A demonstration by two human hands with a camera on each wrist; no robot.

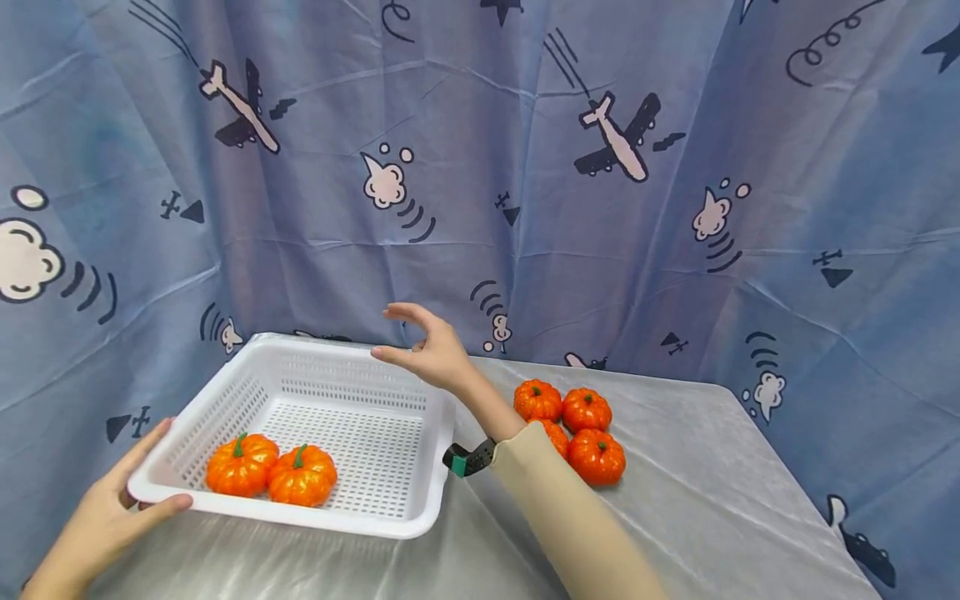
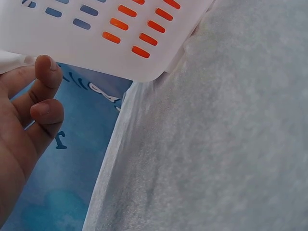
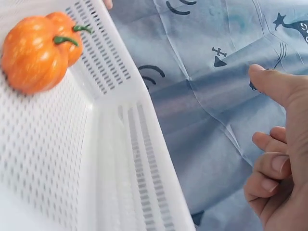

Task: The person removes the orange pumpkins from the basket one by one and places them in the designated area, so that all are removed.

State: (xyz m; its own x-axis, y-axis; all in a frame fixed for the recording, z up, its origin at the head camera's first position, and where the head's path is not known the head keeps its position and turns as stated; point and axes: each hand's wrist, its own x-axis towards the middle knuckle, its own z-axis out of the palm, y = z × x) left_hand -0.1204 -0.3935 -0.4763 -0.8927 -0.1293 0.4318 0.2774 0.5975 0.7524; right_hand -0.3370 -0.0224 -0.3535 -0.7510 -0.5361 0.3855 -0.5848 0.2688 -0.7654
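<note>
A white plastic basket [image 1: 390, 527] with slotted walls lies on the table, and my left hand [image 1: 112, 508] grips its left front corner, thumb over the rim. Inside, toward the front left, two small orange pumpkins [image 1: 242, 467] with green stems sit side by side. In the left wrist view, curled fingers of the left hand [image 2: 29, 106] show below the basket's wall [image 2: 96, 53]. My right hand [image 1: 427, 348] hovers over the basket's back right rim, thumb and fingers apart, holding nothing. Seen from the right wrist, the right hand [image 3: 284, 144] is beside the basket's outer wall.
Several darker orange pumpkins [image 1: 597, 457] stand clustered on the table right of the basket, partly behind the right forearm. A grey-white cloth [image 1: 690, 483] covers the table. Blue curtains [image 1: 465, 208] printed with planes hang behind and at both sides.
</note>
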